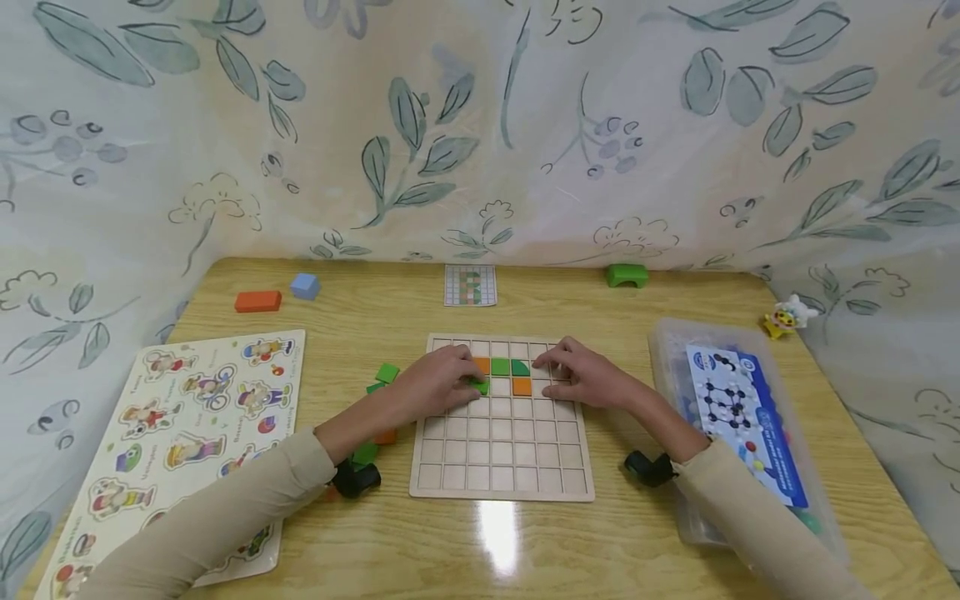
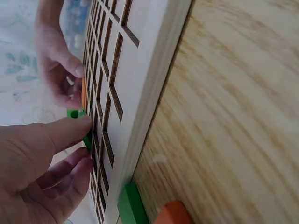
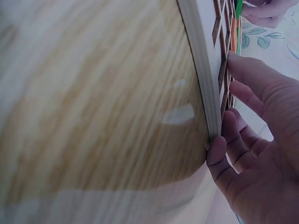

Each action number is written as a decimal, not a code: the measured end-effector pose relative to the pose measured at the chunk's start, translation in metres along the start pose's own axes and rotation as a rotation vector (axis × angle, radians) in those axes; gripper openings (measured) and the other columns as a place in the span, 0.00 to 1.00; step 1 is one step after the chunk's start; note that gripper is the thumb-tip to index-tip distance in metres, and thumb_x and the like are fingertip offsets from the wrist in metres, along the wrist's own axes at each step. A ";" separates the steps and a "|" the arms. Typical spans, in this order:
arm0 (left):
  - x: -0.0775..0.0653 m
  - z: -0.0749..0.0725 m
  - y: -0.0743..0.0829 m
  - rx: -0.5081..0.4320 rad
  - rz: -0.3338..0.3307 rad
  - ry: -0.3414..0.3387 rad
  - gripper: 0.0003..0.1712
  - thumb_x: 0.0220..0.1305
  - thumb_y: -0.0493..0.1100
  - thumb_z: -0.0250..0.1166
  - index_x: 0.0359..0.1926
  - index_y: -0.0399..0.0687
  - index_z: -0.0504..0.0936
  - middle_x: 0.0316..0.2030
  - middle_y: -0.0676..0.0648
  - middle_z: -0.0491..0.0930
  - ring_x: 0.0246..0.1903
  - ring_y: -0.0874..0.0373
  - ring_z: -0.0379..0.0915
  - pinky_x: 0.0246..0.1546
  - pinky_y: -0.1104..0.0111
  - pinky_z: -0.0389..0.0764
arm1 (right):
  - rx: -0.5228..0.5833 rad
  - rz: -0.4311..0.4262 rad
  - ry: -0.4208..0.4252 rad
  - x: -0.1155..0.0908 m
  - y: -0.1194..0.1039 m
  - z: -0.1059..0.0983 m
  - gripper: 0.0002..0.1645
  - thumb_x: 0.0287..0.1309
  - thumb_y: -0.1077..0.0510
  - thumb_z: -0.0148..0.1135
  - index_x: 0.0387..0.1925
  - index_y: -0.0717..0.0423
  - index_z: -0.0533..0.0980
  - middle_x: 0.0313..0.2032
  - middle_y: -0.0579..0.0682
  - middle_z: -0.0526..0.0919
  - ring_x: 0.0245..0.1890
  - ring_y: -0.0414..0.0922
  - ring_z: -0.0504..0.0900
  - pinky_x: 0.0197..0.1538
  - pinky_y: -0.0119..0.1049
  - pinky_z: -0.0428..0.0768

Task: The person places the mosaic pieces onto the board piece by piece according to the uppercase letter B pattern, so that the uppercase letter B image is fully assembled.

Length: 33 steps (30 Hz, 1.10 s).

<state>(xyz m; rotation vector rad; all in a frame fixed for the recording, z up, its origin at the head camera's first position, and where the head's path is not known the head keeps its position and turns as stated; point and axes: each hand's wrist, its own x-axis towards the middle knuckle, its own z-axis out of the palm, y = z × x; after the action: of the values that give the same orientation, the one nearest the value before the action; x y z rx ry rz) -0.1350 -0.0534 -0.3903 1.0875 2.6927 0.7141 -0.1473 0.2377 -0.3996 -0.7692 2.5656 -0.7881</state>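
A wooden grid board (image 1: 501,480) lies mid-table, with an orange tile (image 1: 522,387), a green square tile (image 1: 500,367) and a tile with a dark green curved part (image 1: 520,367) in its upper cells. My left hand (image 1: 437,382) is over the board's upper left and pinches a green tile (image 2: 87,140) between thumb and fingers, low against the grid. Part of another orange tile (image 1: 483,365) shows beside those fingers. On the board's right side, my right hand (image 1: 587,377) rests loosely spread fingertips, one against the edge (image 3: 216,122), with nothing held.
Loose green and orange tiles (image 1: 387,373) lie left of the board, partly under the left forearm. A picture puzzle board (image 1: 172,417) is at left, a clear plastic box (image 1: 667,333) at right. Behind stand a pattern card (image 1: 470,286), several blocks (image 1: 627,275) and a small figurine (image 1: 787,317).
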 end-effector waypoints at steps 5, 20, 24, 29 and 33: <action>0.003 0.001 -0.002 -0.062 -0.025 -0.011 0.11 0.61 0.45 0.69 0.44 0.48 0.87 0.38 0.50 0.80 0.34 0.62 0.70 0.37 0.72 0.73 | -0.006 0.008 -0.001 -0.001 0.001 0.000 0.24 0.60 0.50 0.66 0.57 0.49 0.75 0.44 0.51 0.70 0.40 0.43 0.70 0.44 0.38 0.72; 0.008 0.001 0.000 -0.061 -0.035 0.005 0.08 0.61 0.39 0.62 0.38 0.47 0.87 0.34 0.51 0.76 0.29 0.62 0.66 0.31 0.73 0.70 | -0.002 0.005 -0.004 0.000 -0.001 -0.001 0.24 0.60 0.51 0.66 0.57 0.50 0.75 0.45 0.52 0.70 0.40 0.43 0.71 0.44 0.39 0.72; 0.011 0.000 0.002 -0.037 -0.016 -0.004 0.08 0.61 0.39 0.63 0.37 0.46 0.88 0.36 0.50 0.75 0.30 0.63 0.67 0.32 0.74 0.71 | -0.010 0.002 -0.001 0.000 -0.001 -0.002 0.24 0.60 0.52 0.66 0.58 0.50 0.75 0.45 0.52 0.70 0.40 0.43 0.71 0.44 0.39 0.73; 0.002 -0.007 -0.007 -0.083 0.021 -0.042 0.11 0.63 0.44 0.66 0.42 0.46 0.88 0.41 0.49 0.74 0.33 0.63 0.71 0.34 0.75 0.74 | -0.007 -0.002 0.001 0.001 -0.002 -0.002 0.24 0.60 0.52 0.66 0.58 0.51 0.75 0.45 0.52 0.70 0.40 0.43 0.71 0.45 0.39 0.73; -0.019 -0.021 -0.029 -0.127 0.039 -0.009 0.11 0.66 0.44 0.63 0.46 0.46 0.86 0.43 0.49 0.76 0.36 0.61 0.74 0.37 0.72 0.76 | -0.004 0.005 -0.006 0.001 -0.001 -0.001 0.24 0.60 0.51 0.66 0.58 0.50 0.75 0.45 0.52 0.70 0.40 0.43 0.72 0.45 0.40 0.73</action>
<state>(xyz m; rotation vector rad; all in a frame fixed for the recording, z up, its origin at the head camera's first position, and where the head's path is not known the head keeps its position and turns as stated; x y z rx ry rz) -0.1457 -0.0924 -0.3871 1.1122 2.5848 0.8713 -0.1480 0.2367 -0.3981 -0.7643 2.5635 -0.7788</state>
